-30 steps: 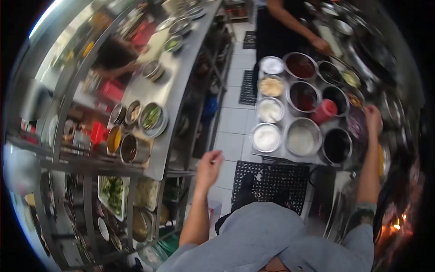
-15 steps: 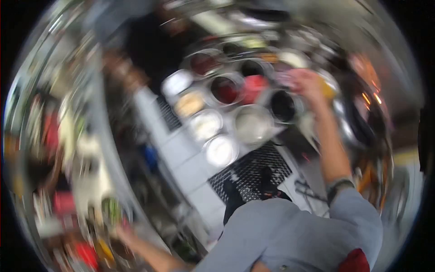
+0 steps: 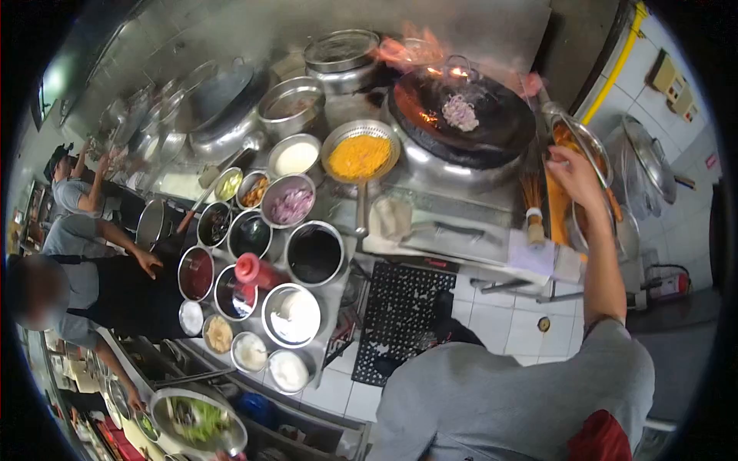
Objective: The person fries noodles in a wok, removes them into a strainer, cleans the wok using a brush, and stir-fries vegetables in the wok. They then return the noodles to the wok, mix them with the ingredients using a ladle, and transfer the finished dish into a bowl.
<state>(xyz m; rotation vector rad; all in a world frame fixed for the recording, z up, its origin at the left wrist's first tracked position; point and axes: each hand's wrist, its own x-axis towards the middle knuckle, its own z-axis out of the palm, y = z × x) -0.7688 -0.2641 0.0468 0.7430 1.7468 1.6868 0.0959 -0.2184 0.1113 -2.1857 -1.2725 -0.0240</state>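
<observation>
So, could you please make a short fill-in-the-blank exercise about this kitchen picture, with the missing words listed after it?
1. The hand near the brush is the wearer's ____ one.
2. The wok holding purple slices is coloured ____.
3. The bottle is coloured ____.
4. The mat lies on the ____.

Missing words: right; black; red; floor.

the wok [image 3: 500, 138] is black, the chopped bits [image 3: 460, 114] purple and white, the shreds [image 3: 359, 157] orange-yellow, the bottle [image 3: 248, 268] red, the floor mat [image 3: 400, 315] black and dotted.
</observation>
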